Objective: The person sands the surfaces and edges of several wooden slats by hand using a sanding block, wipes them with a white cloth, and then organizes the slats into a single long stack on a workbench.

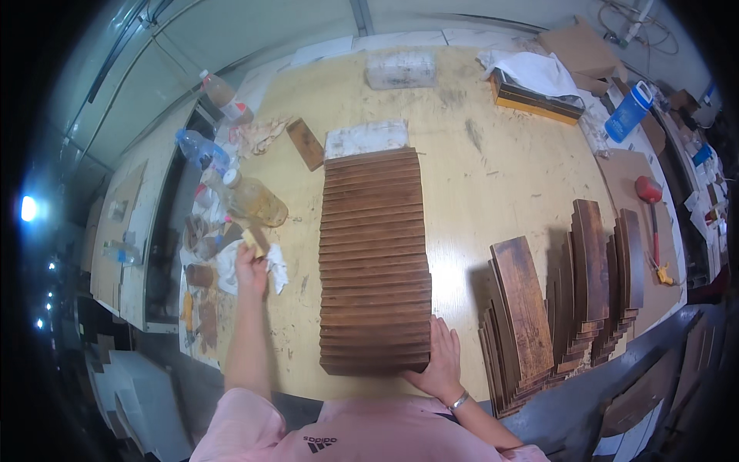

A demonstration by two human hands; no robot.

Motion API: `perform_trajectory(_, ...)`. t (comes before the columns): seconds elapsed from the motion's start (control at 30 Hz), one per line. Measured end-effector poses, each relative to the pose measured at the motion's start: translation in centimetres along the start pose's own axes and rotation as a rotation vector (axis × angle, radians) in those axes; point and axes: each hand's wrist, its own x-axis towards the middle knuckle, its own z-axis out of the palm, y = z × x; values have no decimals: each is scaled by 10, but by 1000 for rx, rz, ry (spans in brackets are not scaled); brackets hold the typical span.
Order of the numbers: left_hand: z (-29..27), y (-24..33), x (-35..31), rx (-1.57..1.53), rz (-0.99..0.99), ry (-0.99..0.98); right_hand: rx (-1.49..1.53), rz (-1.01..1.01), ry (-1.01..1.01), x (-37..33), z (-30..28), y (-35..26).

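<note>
A long row of overlapping dark-brown wooden slats lies down the middle of the table, its far end against a white wrapped block. My right hand rests at the near right corner of the row, fingers stretched along the side and thumb at the front edge. Over on the left, my left hand is closed around a small yellow-and-brown pad. A crumpled white cloth lies beside that hand, and a bottle of amber liquid stands just beyond it.
Stacked brown boards lean at the near right edge. A red-headed mallet and blue bottle are farther right. Plastic bottles line the left side, near a loose wooden block. At the back sits a clear wrapped block.
</note>
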Motion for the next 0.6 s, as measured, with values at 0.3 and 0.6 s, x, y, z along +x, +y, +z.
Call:
perform_trajectory(0.3, 204, -11, -146, 1157, 605, -456, 7, -2, -29, 0, -1, 0)
perform_trajectory(0.6, 103, 28, -134, 1537, 815, -209, -12, 10, -17, 0, -4, -3)
